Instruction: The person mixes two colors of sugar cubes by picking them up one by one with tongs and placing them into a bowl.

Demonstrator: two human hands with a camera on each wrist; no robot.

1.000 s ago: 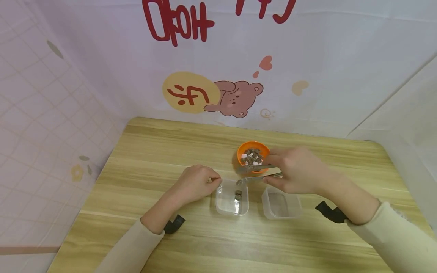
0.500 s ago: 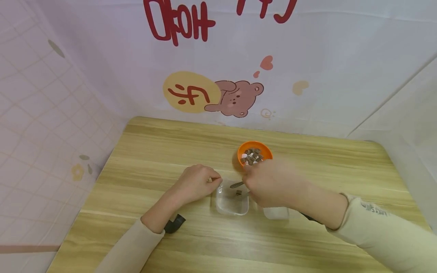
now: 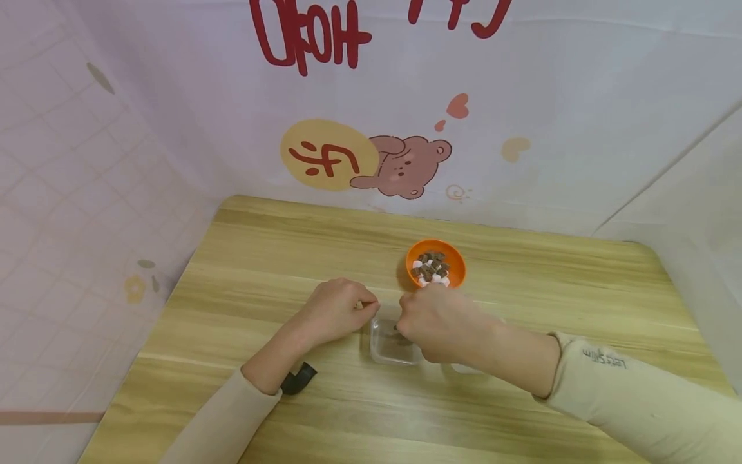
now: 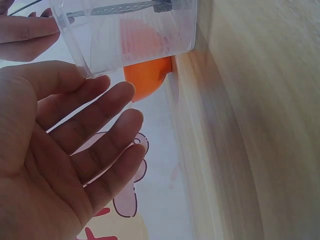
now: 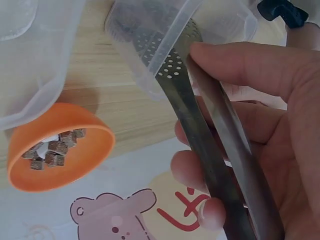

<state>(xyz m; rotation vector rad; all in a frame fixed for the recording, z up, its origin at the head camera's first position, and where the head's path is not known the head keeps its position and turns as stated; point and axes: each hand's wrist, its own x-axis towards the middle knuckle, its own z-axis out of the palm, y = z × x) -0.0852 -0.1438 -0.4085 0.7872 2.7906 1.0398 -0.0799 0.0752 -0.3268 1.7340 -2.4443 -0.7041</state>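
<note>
My left hand pinches the corner of a clear plastic container between thumb and index finger; its other fingers are spread in the left wrist view. My right hand grips metal tongs, whose perforated ends reach inside that container. At the tongs' tip in the left wrist view is a dark cube. The right hand hides most of the tongs in the head view. Just behind stands an orange bowl holding several brown cubes and white pieces.
A second translucent container sits to the right, mostly hidden under my right hand and forearm. The wooden table ends at a printed cloth backdrop. A black wrist strap piece shows by my left wrist.
My right hand has moved left and toward me with the tongs, from beside the orange bowl to over the clear container. The left hand stays at the container's corner.
</note>
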